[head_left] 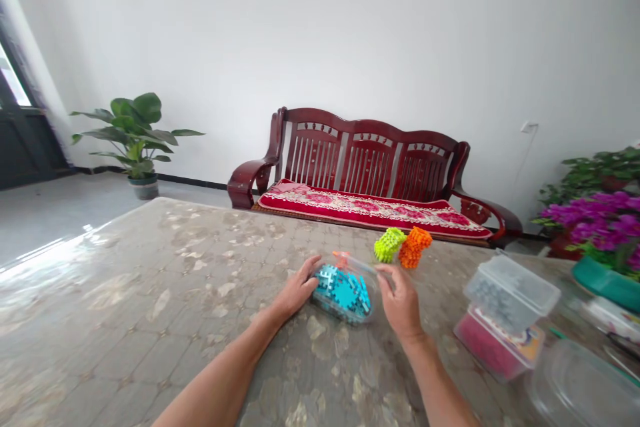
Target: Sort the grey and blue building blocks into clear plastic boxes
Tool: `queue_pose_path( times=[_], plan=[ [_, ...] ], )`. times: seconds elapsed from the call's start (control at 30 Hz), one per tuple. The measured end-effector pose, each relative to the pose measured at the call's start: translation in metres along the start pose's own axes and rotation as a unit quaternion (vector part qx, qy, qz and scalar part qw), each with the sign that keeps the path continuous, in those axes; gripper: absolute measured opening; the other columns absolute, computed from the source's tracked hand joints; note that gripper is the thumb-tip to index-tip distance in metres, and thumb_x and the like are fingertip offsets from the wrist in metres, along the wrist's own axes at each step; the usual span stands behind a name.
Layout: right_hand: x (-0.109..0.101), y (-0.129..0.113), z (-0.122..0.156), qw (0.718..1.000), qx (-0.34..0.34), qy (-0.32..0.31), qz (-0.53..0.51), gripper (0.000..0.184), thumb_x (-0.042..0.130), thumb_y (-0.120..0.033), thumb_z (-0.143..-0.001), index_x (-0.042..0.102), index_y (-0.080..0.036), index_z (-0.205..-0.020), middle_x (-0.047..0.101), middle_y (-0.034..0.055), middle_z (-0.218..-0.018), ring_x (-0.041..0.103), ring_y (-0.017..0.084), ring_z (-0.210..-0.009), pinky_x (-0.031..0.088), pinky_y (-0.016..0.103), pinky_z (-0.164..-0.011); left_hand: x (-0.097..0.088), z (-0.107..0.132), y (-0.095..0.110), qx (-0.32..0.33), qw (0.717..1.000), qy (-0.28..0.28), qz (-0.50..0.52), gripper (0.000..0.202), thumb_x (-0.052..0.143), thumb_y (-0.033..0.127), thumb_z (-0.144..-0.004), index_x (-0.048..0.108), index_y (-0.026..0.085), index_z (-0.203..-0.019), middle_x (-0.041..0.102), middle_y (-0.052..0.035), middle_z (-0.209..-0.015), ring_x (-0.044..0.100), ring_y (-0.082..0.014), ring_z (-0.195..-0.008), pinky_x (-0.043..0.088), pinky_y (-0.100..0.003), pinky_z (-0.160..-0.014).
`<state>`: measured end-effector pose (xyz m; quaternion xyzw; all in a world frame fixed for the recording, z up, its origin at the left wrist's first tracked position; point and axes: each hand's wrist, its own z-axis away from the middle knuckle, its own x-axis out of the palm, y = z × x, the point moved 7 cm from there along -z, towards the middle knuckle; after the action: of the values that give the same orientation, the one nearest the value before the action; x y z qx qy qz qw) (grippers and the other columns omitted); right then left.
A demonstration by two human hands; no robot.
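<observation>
The left hand (300,287) lies curled against the near left side of a clear container (356,273), its fingers pressed to the plastic. The right hand (400,300) meets the opposite side, its fingertips (383,272) at the upper right edge, so the two hands hold it in a narrow grip between them. The container rests on the table (125,320) and is packed with blue blocks (343,290), with a small orange bit at its far edge. It will likely be light, with a smooth, slightly slippery shell and stiff, knobbly contents, so it is best taken by its sides, as now.

Just beyond, a green block cluster (389,244) sits touching an orange one (414,247). To the right, a lidded box of grey pieces (511,291) sits tilted on a box of pink contents (493,347), with a clear dish (575,387) nearer the corner. Farther right stand magenta flowers (595,227) in a green pot (607,283). Past the table are a red-cushioned wooden bench (360,153) and a leafy potted plant (133,133), both by the wall.
</observation>
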<state>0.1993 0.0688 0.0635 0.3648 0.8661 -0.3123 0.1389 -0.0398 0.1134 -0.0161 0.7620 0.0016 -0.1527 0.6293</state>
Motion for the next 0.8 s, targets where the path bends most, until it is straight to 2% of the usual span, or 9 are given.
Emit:
queue_pose_path(
  times=[0.1, 0.33, 0.5, 0.57, 0.7, 0.8],
  plan=[
    [0.018, -0.010, 0.013, 0.998, 0.000, -0.057, -0.010, 0.015, 0.048, -0.020, -0.087, 0.062, -0.022, -0.095, 0.071, 0.0054, -0.100, 0.065, 0.019, -0.096, 0.050, 0.033, -0.086, 0.001, 0.001, -0.004, 0.009, 1.000, 0.010, -0.018, 0.061, 0.042, 0.023, -0.080, 0.037, 0.014, -0.140, 0.056, -0.0125, -0.137, 0.049, -0.0242, -0.128, 0.031, -0.040, -0.111],
    [0.021, -0.046, 0.029, 0.991, -0.096, -0.094, -0.002, 0.020, 0.046, -0.013, -0.087, 0.058, -0.024, -0.097, 0.069, 0.0050, -0.110, 0.061, 0.018, -0.107, 0.043, 0.039, -0.102, 0.000, 0.001, -0.018, 0.021, 0.998, 0.048, -0.022, 0.057, 0.040, 0.032, -0.087, 0.038, 0.016, -0.141, 0.060, -0.0099, -0.130, 0.054, -0.0245, -0.120, 0.035, -0.039, -0.107],
    [0.032, -0.059, 0.038, 0.981, -0.121, -0.150, -0.008, 0.025, 0.046, -0.009, -0.082, 0.057, -0.023, -0.099, 0.066, 0.0061, -0.118, 0.057, 0.020, -0.114, 0.044, 0.039, -0.101, -0.003, 0.005, -0.004, 0.000, 0.994, 0.069, 0.088, 0.058, 0.035, 0.042, -0.089, 0.041, 0.014, -0.140, 0.063, -0.0109, -0.123, 0.057, -0.0263, -0.113, 0.040, -0.041, -0.102],
    [0.032, -0.062, 0.039, 0.979, -0.126, -0.160, -0.014, 0.024, 0.047, -0.010, -0.082, 0.057, -0.022, -0.099, 0.065, 0.0067, -0.117, 0.057, 0.020, -0.114, 0.044, 0.039, -0.100, -0.003, 0.008, 0.005, -0.011, 0.988, 0.071, 0.135, 0.061, 0.032, 0.047, -0.091, 0.040, 0.012, -0.141, 0.063, -0.0126, -0.124, 0.056, -0.0274, -0.117, 0.039, -0.043, -0.104],
    [0.029, -0.070, 0.039, 0.971, -0.141, -0.190, -0.028, 0.025, 0.048, -0.012, -0.080, 0.058, -0.022, -0.101, 0.065, 0.0072, -0.118, 0.056, 0.021, -0.113, 0.043, 0.040, -0.100, -0.002, 0.011, 0.021, 0.001, 0.994, 0.068, 0.085, 0.056, 0.037, 0.049, -0.090, 0.049, 0.017, -0.134, 0.052, -0.0092, -0.140, 0.043, -0.0263, -0.132, 0.029, -0.041, -0.113],
    [0.028, -0.075, 0.040, 0.966, -0.145, -0.211, -0.032, 0.026, 0.047, -0.017, -0.082, 0.058, -0.022, -0.104, 0.063, 0.0085, -0.120, 0.055, 0.023, -0.116, 0.041, 0.042, -0.101, 0.001, 0.011, 0.024, 0.003, 0.998, 0.052, 0.040, 0.055, 0.042, 0.046, -0.088, 0.048, 0.018, -0.134, 0.052, -0.0075, -0.140, 0.044, -0.0247, -0.131, 0.030, -0.039, -0.113]
  ],
)
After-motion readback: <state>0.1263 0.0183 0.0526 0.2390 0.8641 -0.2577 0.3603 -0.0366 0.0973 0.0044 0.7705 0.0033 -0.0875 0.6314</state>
